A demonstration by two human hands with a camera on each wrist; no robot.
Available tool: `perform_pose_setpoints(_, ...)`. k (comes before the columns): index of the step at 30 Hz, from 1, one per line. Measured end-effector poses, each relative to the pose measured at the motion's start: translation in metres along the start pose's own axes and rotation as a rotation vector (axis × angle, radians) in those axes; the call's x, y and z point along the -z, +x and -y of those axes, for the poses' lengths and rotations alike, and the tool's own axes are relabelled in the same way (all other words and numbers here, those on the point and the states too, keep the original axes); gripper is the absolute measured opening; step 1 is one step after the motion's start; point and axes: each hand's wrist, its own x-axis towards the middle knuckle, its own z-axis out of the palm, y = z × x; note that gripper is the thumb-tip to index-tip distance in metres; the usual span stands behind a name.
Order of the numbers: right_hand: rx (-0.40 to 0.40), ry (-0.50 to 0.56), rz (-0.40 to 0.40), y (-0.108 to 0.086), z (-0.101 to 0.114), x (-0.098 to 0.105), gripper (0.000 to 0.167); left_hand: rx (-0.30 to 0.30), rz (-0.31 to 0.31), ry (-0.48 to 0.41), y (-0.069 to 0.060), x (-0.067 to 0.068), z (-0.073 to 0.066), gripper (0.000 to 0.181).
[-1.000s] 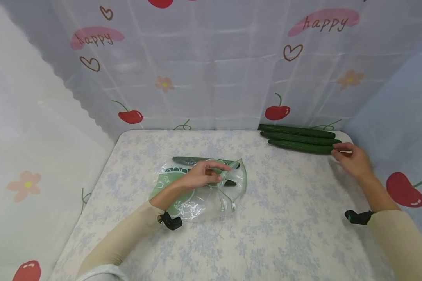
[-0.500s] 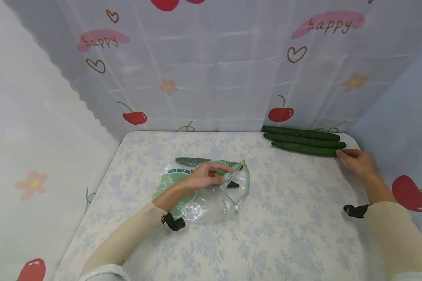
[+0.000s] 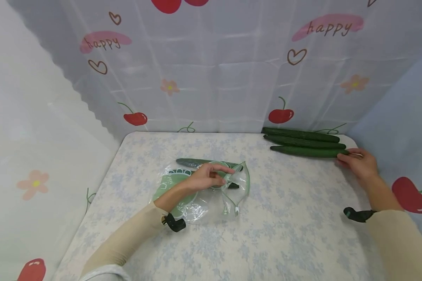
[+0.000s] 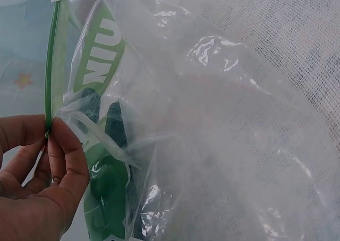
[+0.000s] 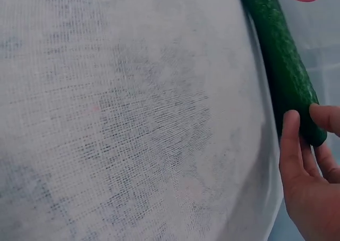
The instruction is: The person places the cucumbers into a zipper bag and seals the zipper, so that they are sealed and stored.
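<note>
Clear plastic with glossy creases forms the bag (image 3: 200, 201) left of centre; the cucumbers (image 3: 304, 141) at upper right look bumpy with a soft sheen; the tablecloth (image 3: 281, 218) across the lower frame is matt, coarsely woven cloth, the backdrop (image 3: 218, 86) above smoother, faintly shiny

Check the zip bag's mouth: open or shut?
Open: in the head view, the zip bag's green edges stand apart; the left hand pinches one.

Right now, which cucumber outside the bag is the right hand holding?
The front cucumber: the right hand pinches its right end, while the other two lie behind it, ungripped.
</note>
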Motion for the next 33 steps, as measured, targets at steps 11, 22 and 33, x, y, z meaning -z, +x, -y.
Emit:
perform_pose_setpoints(11, -0.003, 0.375, 0.281, -0.023, -0.007, 0.016, 0.03, -0.005, 0.003, 0.012, 0.0, -0.002, -0.001, 0.042)
perform_pose_setpoints(22, 0.132, 0.42, 0.252, -0.042, -0.01, 0.004, 0.028, -0.015, 0.005, 0.016, 0.002, -0.004, 0.0, 0.043)
perform_pose_setpoints(33, 0.27, 0.368, 0.278, -0.061, -0.014, 0.0, 0.032, -0.007, 0.006, 0.014, 0.0, -0.004, -0.002, 0.042)
